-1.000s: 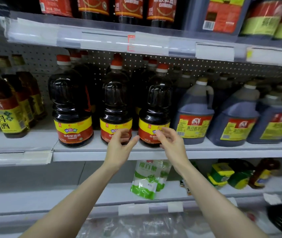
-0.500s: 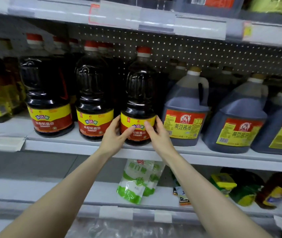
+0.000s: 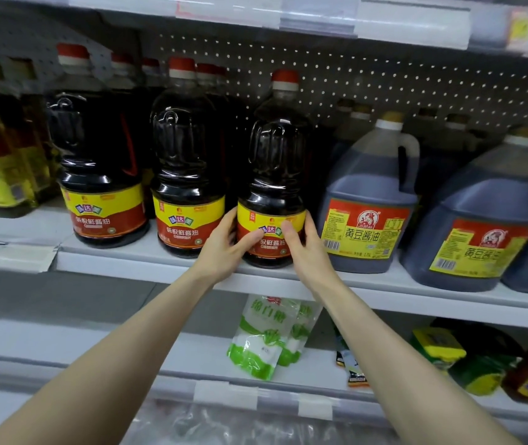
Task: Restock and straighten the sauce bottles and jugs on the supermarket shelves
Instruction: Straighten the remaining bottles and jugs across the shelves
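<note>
Three dark soy sauce bottles with red caps and yellow-red labels stand in a row at the front of the middle shelf (image 3: 147,268). I hold the rightmost bottle (image 3: 277,165) at its label with both hands. My left hand (image 3: 224,248) wraps its left side, thumb across the label. My right hand (image 3: 304,245) wraps its right side, thumb on the label front. The bottle stands upright on the shelf. The middle bottle (image 3: 187,162) and the left bottle (image 3: 98,155) stand to its left, with more bottles behind them.
Large grey soy sauce jugs (image 3: 368,200) (image 3: 481,220) stand right of the held bottle. Yellow-labelled cooking wine bottles (image 3: 2,162) fill the far left. On the lower shelf lie green-white sugar bags (image 3: 262,342) and tipped bottles (image 3: 468,358). Price strips line the upper shelf edge (image 3: 320,17).
Both hands went from hovering before the labels to gripping the rightmost bottle's base on both sides. The view moved closer and to the right.
</note>
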### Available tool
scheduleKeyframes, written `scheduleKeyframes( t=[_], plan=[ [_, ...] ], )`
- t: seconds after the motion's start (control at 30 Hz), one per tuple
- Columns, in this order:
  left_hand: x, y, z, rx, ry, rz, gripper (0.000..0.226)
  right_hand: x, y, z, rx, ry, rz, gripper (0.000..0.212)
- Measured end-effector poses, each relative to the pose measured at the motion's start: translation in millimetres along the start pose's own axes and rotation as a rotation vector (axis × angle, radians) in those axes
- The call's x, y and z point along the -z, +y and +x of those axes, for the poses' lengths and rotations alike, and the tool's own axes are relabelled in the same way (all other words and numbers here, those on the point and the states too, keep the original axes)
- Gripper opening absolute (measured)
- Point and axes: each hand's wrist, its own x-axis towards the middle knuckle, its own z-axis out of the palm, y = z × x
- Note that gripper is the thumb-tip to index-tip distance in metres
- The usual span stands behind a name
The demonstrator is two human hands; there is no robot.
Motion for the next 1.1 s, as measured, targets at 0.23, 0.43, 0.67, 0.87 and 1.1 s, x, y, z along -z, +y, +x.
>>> scheduleKeyframes(
  t=[0.23,0.43,0.67,0.87,1.1],
  plan=[
    [2.2,-3.2,2.8,-0.007,-0.041,-0.011,0.055,-4.2,2.0,1.0,-0.009,0.006,0.003,0.052],
    [1.3,-5.4,1.6,0.001,-0.035,-0.026,0.052,-2.1,2.3,-1.3,-0.024,-0.039,0.007,0.052],
    [4.1,-10.4,0.7,0.018,-0.001,0.004,0.067,0.1,2.5,-2.1,-0.018,-0.072,-0.006,0.05],
    [3.5,-10.2,1.3,0.015,0.004,0.025,0.068,1.8,1.6,-0.9,-0.024,-0.089,-0.013,0.052],
    [3.7,-7.4,0.7,-0.014,-0.042,0.02,0.06,1.4,-0.6,-0.4,-0.042,-0.087,-0.03,0.055]
  ],
)
